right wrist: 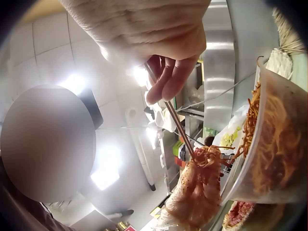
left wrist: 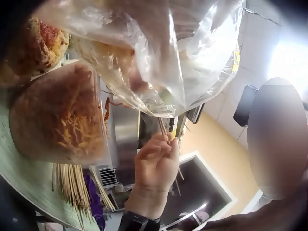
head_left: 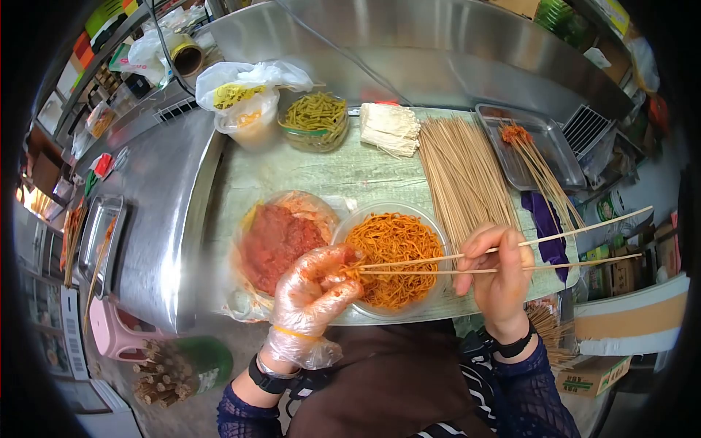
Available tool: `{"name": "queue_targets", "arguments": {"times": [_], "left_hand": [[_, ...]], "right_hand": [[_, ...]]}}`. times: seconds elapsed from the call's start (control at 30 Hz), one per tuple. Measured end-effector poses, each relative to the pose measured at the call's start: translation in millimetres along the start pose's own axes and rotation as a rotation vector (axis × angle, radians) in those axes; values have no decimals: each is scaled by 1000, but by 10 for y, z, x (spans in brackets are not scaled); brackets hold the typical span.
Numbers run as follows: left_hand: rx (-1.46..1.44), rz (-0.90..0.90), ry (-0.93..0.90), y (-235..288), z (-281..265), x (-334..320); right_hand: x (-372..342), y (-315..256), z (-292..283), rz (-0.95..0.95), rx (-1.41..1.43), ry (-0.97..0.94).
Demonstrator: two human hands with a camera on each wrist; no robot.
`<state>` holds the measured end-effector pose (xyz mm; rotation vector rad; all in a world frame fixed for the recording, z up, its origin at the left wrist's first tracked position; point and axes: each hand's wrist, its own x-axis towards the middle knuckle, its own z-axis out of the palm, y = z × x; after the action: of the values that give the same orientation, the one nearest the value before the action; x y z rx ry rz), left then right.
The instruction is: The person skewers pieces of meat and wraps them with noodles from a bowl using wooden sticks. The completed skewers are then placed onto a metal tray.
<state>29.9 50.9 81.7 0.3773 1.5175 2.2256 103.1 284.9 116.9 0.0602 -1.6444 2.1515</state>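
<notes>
A round, clear plastic tub (right wrist: 281, 154) of orange shreds (head_left: 394, 237) sits at lower centre. Left of it, the clear-gloved left hand (head_left: 307, 299) pinches food at the tips of two thin, pale wooden skewers (head_left: 409, 272); the bare right hand (head_left: 502, 277) grips their shafts. Uneven pressure could shed strands. Long axes run sideways, tips left, tails diverging rightward.

Head view: pale green, wood-grained desk (head_left: 328, 175), centre; curved stainless-steel panel (head_left: 438, 47) behind, 12 o'clock. Grey metal counter (head_left: 164, 182), 9 o'clock; pink plastic stool (head_left: 109, 332), 8 o'clock, on grey floor (head_left: 252, 336). Brown cardboard box (head_left: 593, 379), 4 o'clock. Left wrist view: beige wall (left wrist: 221, 154), 4 o'clock; white-framed dark panel (left wrist: 197, 183), 5 o'clock. Right wrist view: white panelled ceiling (right wrist: 50, 45), 10 o'clock; bright light (right wrist: 105, 177), 7 o'clock.
</notes>
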Motion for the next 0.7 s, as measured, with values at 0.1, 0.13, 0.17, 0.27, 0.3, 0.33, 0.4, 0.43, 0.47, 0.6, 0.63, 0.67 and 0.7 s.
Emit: {"name": "queue_targets", "arguments": {"times": [0.1, 0.13, 0.17, 0.27, 0.3, 0.33, 0.4, 0.43, 0.47, 0.6, 0.63, 0.67, 0.7], "left_hand": [[-87, -56, 59, 72, 57, -11], [-53, -39, 63, 89, 63, -18], [-20, -21, 67, 103, 69, -24], [167, 51, 43, 90, 74, -22], [244, 78, 32, 84, 72, -26], [270, 92, 34, 82, 81, -23], [322, 120, 43, 84, 103, -16], [357, 131, 34, 87, 93, -24], [392, 143, 25, 89, 74, -32], [418, 184, -13, 48, 19, -43], [358, 147, -5, 36, 18, -51], [297, 111, 3, 24, 25, -58], [237, 74, 10, 17, 35, -61]], "right_hand": [[-1, -43, -24, -60, 29, 44], [-10, -69, -9, -86, -21, 37], [-30, -100, 15, -112, -72, 30], [-77, -107, 30, -194, -240, -80], [-88, -100, 37, -220, -296, -134], [-95, -108, 65, -205, -277, -162], [-101, -113, 109, -195, -263, -180], [-100, -114, 122, -190, -256, -189], [-98, -113, 130, -168, -243, -187], [-87, -76, 115, -67, -180, -187], [-85, -62, 107, -38, -161, -188], [-79, -61, 110, -14, -151, -194], [-66, -62, 118, 10, -141, -199]]}}
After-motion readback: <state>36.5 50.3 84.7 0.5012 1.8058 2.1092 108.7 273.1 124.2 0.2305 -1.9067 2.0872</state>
